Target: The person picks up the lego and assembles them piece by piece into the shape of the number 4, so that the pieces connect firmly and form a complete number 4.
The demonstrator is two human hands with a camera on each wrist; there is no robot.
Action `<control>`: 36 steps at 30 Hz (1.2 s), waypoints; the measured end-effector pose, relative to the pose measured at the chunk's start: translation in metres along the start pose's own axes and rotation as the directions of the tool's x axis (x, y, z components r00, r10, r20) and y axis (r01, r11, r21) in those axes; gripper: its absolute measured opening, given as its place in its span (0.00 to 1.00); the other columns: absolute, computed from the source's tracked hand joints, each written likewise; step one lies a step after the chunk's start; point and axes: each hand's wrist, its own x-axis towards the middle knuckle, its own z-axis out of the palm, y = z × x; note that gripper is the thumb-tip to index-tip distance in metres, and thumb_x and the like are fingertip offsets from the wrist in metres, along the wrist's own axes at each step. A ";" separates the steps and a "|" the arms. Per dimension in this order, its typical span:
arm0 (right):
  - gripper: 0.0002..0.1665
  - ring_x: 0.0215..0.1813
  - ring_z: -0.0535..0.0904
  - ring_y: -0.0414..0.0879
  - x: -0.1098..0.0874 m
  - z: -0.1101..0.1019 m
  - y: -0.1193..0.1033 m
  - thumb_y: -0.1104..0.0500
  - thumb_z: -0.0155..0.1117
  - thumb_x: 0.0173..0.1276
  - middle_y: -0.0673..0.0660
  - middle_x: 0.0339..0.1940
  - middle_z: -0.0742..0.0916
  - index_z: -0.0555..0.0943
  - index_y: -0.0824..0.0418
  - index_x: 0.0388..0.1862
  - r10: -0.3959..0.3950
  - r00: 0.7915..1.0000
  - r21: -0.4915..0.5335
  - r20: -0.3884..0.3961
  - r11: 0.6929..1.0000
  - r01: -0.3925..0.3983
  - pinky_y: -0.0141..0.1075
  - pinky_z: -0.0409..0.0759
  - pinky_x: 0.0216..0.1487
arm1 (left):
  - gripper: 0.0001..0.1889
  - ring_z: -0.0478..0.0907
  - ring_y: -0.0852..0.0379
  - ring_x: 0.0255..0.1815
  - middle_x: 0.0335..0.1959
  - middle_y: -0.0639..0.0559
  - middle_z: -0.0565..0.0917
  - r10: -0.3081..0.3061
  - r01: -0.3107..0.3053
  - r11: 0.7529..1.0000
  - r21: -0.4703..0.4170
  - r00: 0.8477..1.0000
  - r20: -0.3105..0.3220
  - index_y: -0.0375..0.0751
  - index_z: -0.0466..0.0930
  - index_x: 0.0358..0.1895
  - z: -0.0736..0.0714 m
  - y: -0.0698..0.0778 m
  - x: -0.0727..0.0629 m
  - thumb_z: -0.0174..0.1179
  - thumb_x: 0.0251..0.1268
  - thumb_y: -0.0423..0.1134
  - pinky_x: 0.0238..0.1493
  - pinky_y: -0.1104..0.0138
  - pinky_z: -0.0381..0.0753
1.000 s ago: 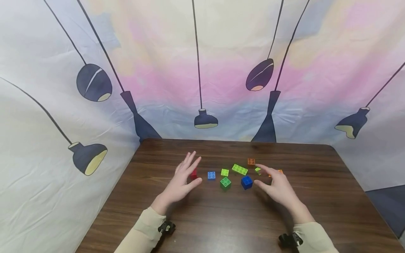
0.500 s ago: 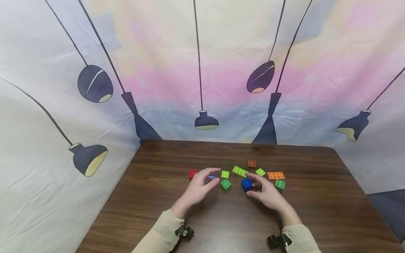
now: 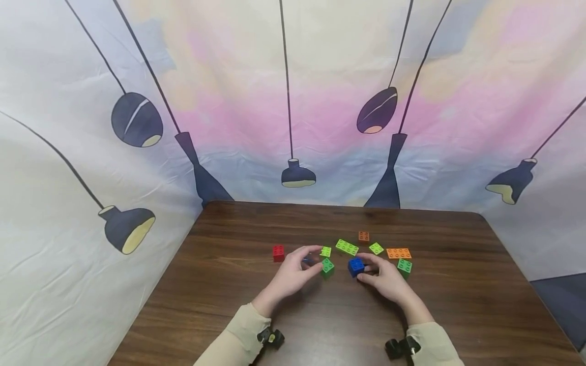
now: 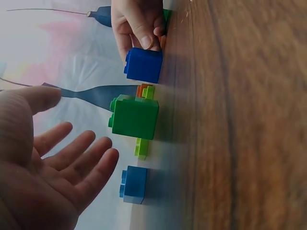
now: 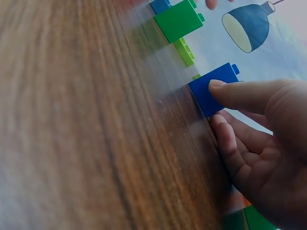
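Observation:
In the head view my right hand (image 3: 390, 279) holds a dark blue toy brick (image 3: 355, 267) between thumb and fingers. The right wrist view has the thumb (image 5: 249, 96) pressed on that brick's near face. My left hand (image 3: 293, 272) hovers with fingers spread just left of a tall green brick (image 3: 327, 267). From the left wrist, the left palm and fingers (image 4: 72, 167) show nothing in them, and the green brick (image 4: 135, 117) stands beyond the fingertips. A lighter blue brick (image 4: 135, 184) is mostly covered by the left hand in the head view.
On the brown wooden table (image 3: 320, 325) stand a red brick (image 3: 278, 253) at left, lime bricks (image 3: 347, 247) in the middle, a small orange brick (image 3: 363, 236) behind, and a long orange brick (image 3: 399, 253) with another green brick (image 3: 404, 267) at right. A printed cloth (image 3: 238, 173) hangs behind.
My left hand has moved right from the red brick, over the light blue brick, to the green one. My right hand has come in left and taken hold of the dark blue brick.

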 end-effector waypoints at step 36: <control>0.24 0.51 0.84 0.46 -0.007 -0.001 -0.003 0.55 0.87 0.59 0.50 0.47 0.90 0.86 0.56 0.52 -0.008 0.998 -0.018 0.062 1.000 0.010 0.41 0.84 0.52 | 0.39 0.82 0.51 0.59 0.60 0.47 0.84 -0.134 0.110 0.983 0.148 0.977 0.164 0.37 0.71 0.77 0.007 -0.004 0.008 0.78 0.64 0.39 0.59 0.59 0.83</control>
